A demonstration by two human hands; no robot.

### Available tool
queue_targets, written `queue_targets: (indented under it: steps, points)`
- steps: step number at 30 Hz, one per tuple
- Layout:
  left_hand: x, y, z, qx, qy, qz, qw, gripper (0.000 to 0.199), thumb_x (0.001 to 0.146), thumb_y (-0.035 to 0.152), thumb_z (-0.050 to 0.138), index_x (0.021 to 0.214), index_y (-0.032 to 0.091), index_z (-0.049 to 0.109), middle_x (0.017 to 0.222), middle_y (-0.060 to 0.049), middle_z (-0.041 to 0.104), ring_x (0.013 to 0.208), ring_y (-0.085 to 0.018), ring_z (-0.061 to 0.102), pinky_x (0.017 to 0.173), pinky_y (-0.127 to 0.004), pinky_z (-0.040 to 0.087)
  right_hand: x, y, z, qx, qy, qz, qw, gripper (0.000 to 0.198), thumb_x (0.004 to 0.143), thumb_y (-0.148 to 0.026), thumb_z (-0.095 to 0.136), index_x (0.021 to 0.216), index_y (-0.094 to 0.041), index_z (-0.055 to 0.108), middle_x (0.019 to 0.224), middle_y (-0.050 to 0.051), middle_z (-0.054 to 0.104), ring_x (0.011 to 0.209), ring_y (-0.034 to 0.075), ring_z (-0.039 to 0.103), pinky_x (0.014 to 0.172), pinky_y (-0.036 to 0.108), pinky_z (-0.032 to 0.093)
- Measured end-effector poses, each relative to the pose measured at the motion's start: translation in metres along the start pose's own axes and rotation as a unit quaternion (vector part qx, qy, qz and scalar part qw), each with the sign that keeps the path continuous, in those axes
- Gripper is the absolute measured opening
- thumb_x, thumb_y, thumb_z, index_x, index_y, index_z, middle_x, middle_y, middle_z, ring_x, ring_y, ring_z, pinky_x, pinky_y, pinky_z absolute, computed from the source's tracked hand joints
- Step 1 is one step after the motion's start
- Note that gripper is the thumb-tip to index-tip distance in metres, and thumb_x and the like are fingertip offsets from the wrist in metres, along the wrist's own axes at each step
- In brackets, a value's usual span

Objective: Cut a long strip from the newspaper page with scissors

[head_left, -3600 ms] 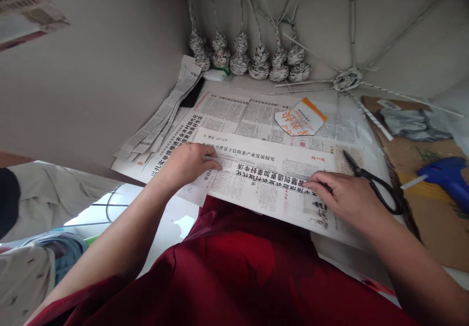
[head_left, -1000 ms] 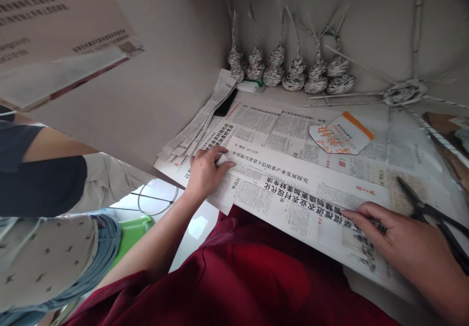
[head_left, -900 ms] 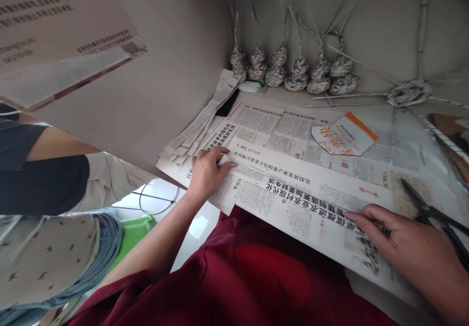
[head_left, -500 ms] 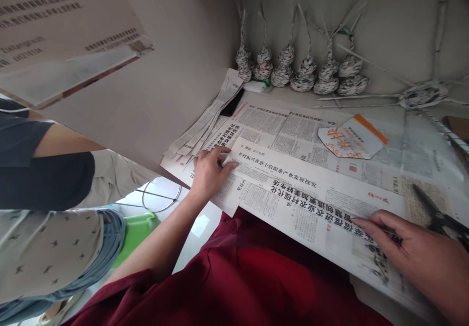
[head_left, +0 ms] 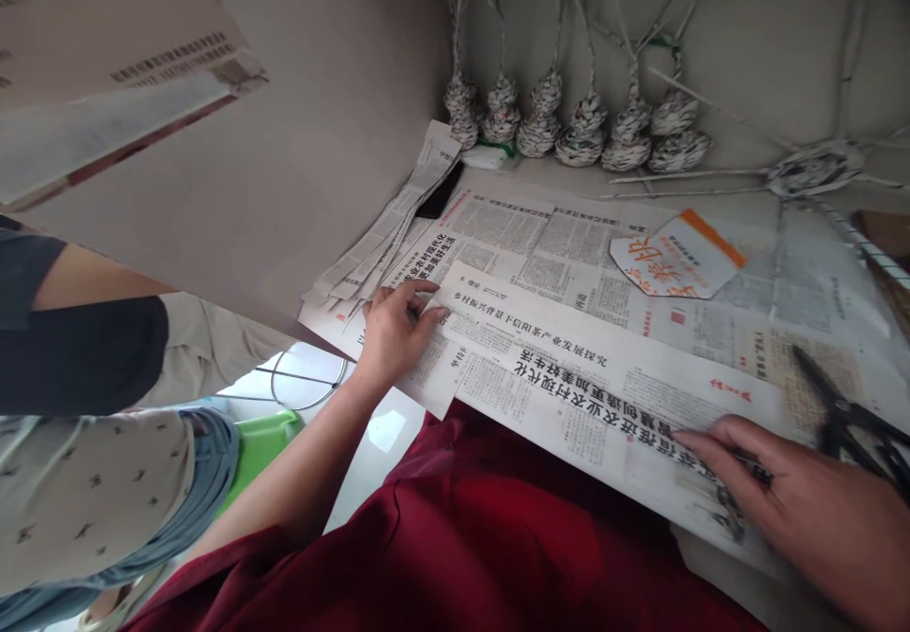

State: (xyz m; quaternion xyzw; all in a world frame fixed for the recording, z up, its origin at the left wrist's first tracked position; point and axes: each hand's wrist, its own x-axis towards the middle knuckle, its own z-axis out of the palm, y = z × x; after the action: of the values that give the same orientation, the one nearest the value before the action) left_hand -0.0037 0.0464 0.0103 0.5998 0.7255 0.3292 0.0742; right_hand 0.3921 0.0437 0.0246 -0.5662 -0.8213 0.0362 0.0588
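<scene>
A long strip of newspaper (head_left: pixel 530 343) lies slantwise along the table's near edge, its front part reaching over my lap. My left hand (head_left: pixel 398 329) has thumb and forefinger closed on the strip's left end. Toward the right end, my right hand (head_left: pixel 803 499) pinches the paper between thumb and fingers, with the other fingers curled under. Just beyond that hand rests a pair of black scissors (head_left: pixel 835 405). Under the strip, more newspaper (head_left: pixel 526 229) covers the tabletop.
Several gourd shapes woven from paper (head_left: pixel 546 120) line the back wall. To their right leans a flat woven piece (head_left: pixel 817 172) with long spokes. An orange-edged card (head_left: pixel 682 258), cut paper strips (head_left: pixel 388 234) and a dark flat object (head_left: pixel 441 191) lie around. Another person (head_left: pixel 92 329) is at left.
The whole view has shifted slightly, so things appear a little further left and higher. Both hands keep their hold on the newspaper strip, nearly unmoved.
</scene>
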Motion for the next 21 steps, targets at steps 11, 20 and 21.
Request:
queue_targets:
  steps: [11, 20, 21]
  points:
    - [-0.0041, 0.0002, 0.0043, 0.049, 0.010, 0.023, 0.999, 0.025, 0.088, 0.039, 0.060, 0.108, 0.025, 0.066, 0.079, -0.003, 0.064, 0.090, -0.025, 0.053, 0.090, -0.046, 0.039, 0.0008, 0.0018, 0.0026, -0.010, -0.016, -0.009, 1.000, 0.072, 0.086, -0.079, 0.017, 0.065, -0.029, 0.064, 0.049, 0.001, 0.066, 0.040, 0.027, 0.061, 0.039, 0.031, 0.030]
    - [-0.0039, -0.0011, 0.0044, 0.031, 0.032, 0.001, 0.999, 0.021, 0.083, 0.040, 0.067, 0.094, 0.023, 0.071, 0.080, -0.003, 0.068, 0.086, -0.022, 0.057, 0.083, -0.040, 0.045, -0.0012, 0.0019, 0.0028, -0.045, -0.021, -0.019, 0.999, 0.067, 0.093, -0.072, 0.019, 0.065, -0.025, 0.057, 0.050, 0.002, 0.064, 0.044, 0.023, 0.061, 0.045, 0.028, 0.027]
    - [-0.0039, -0.0009, 0.0047, 0.030, 0.038, -0.001, 0.999, 0.021, 0.082, 0.040, 0.068, 0.091, 0.022, 0.071, 0.081, -0.003, 0.069, 0.085, -0.022, 0.057, 0.083, -0.039, 0.045, -0.0014, 0.0027, 0.0033, -0.048, -0.024, -0.019, 0.998, 0.067, 0.093, -0.072, 0.018, 0.065, -0.024, 0.057, 0.049, 0.001, 0.064, 0.044, 0.022, 0.061, 0.046, 0.028, 0.026]
